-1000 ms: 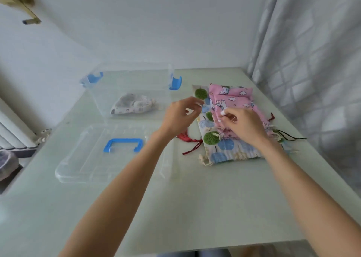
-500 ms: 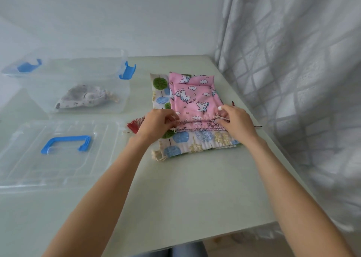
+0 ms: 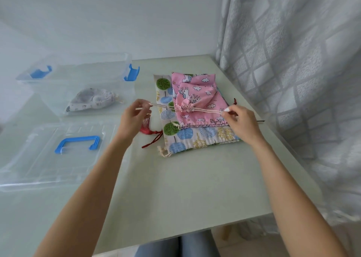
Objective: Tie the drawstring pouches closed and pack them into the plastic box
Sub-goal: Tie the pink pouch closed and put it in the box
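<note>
Plastic box [image 3: 82, 84] holds one grey pouch [image 3: 91, 100]; left hand [image 3: 134, 117] and right hand [image 3: 240, 121] fingers pinch pink pouch [image 3: 195, 96] drawstrings [image 3: 207, 111].

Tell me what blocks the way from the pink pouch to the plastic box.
Nothing visible does. The pink pouch sits cinched on the stack, cords pinched by the left hand and right hand. The plastic box stands open, its lid lying apart; one grey pouch lies inside.

Lower pouches [image 3: 195, 139] mostly covered – box lid [image 3: 39, 159] cut off left.
</note>
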